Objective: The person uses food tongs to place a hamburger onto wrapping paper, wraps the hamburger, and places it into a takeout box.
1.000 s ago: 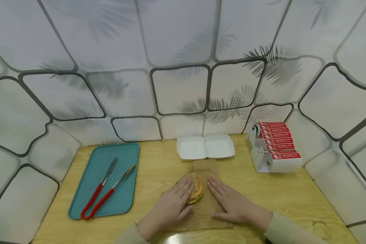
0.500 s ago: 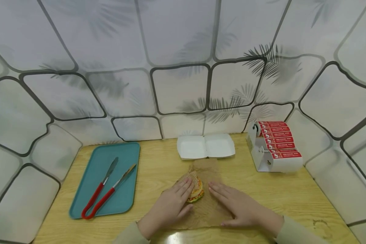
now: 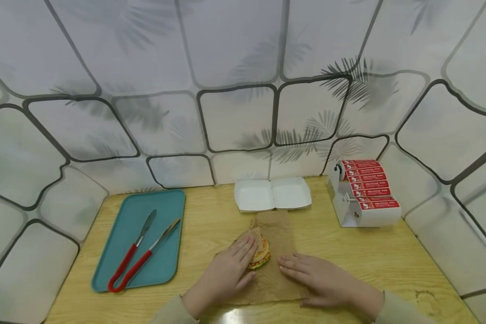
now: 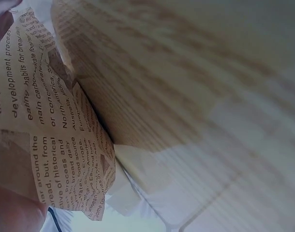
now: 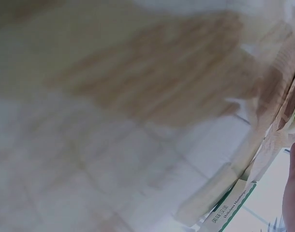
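On the brown wrapper, English print reads "development" and "North America".

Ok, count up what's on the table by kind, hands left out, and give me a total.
Burger: 1
Brown wrapping paper: 1
White clamshell box: 1
Teal tray: 1
Red-handled tongs: 1
Sticker roll dispenser: 1
Total: 6

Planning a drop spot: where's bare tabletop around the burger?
Free: the strip between teal tray and brown wrap paper, and right of the paper, below the label dispenser. Crowded: centre, where both hands, burger and white box sit.
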Demonstrator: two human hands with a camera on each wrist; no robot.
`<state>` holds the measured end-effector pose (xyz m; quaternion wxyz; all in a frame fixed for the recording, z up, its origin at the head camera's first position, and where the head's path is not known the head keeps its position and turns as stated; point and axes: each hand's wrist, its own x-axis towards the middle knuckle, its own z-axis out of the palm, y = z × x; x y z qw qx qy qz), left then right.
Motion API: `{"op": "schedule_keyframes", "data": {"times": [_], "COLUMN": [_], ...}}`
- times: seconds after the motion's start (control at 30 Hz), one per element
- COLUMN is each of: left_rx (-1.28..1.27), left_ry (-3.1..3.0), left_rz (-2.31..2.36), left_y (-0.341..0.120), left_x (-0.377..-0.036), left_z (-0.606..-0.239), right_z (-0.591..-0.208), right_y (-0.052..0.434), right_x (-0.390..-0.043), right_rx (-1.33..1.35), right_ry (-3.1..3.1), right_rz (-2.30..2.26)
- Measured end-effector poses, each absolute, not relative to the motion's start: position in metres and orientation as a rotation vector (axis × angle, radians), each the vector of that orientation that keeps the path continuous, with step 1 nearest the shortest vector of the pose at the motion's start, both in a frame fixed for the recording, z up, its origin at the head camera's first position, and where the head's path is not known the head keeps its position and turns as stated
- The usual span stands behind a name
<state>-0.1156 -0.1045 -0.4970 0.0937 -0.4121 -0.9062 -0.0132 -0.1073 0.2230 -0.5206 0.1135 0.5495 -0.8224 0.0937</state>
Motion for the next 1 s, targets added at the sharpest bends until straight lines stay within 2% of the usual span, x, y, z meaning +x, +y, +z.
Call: {"op": "schedule_keyframes", "data": {"times": [0.43,0.77,1.0], "left_rx": [-1.236,-1.245,-1.251], "left_ry": [-2.639,-2.690,-2.718], "left_rz": [-0.050,-0.183,-0.238], "left_y": [-0.107,-0.108,-0.109], "left_x": [-0.116,-0.114,-0.116], "left_z": [-0.497,-0.496,-0.495], "right_z": [-0.520,-0.509,-0.497], "right_y": [0.226,0.212,0.193], "right_x": [-0.120,-0.131,-0.146], "right_rx": [1.577,1.387,1.392], "right_ry": [-2.121,-2.122,-2.144], "right_rz": [0.581,1.343,1.306]}}
